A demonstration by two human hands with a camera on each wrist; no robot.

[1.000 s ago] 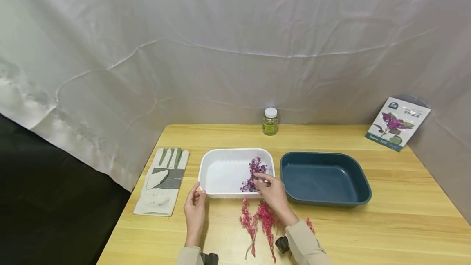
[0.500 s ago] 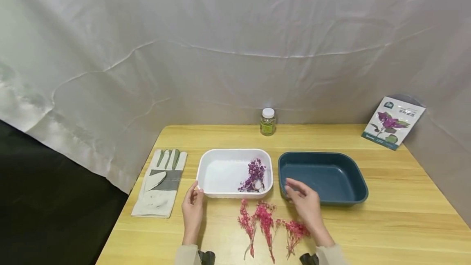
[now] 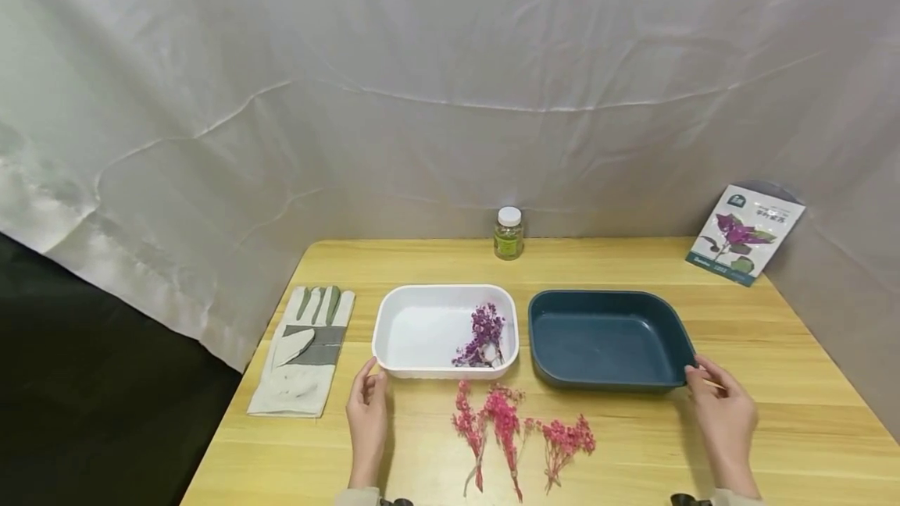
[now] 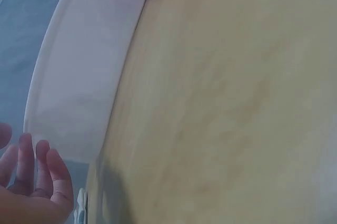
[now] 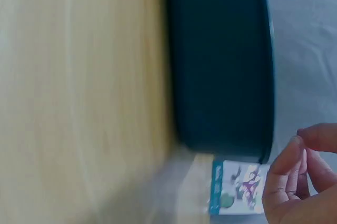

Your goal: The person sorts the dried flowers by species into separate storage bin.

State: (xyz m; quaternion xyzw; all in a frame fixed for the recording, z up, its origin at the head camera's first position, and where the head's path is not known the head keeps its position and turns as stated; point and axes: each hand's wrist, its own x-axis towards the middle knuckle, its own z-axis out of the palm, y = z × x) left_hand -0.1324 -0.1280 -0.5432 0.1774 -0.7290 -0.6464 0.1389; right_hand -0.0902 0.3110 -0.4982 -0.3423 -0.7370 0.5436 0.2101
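Observation:
A white tray (image 3: 422,334) stands mid-table with a bunch of purple dried flowers (image 3: 487,328) in its right side. My left hand (image 3: 367,420) is at the tray's front left corner, fingers loosely bent and fingertips close against the rim. To the right is a dark teal tray (image 3: 598,342) with nothing in it. At its front right corner is my right hand (image 3: 724,412), fingers loosely bent; in the right wrist view its fingertips appear just off the rim, and contact is hard to tell. Pink dried flower bunches (image 3: 504,416) lie before the trays, near neither hand.
A pair of white and grey work gloves (image 3: 302,358) lies at the left. A lidded jar (image 3: 508,234) stands at the back edge. At the back right a seed packet (image 3: 745,234) leans against the grey curtain (image 3: 450,84).
My right hand has left the purple flowers in the white tray and moved right, past the teal tray's front, to its far corner. The left hand has barely moved.

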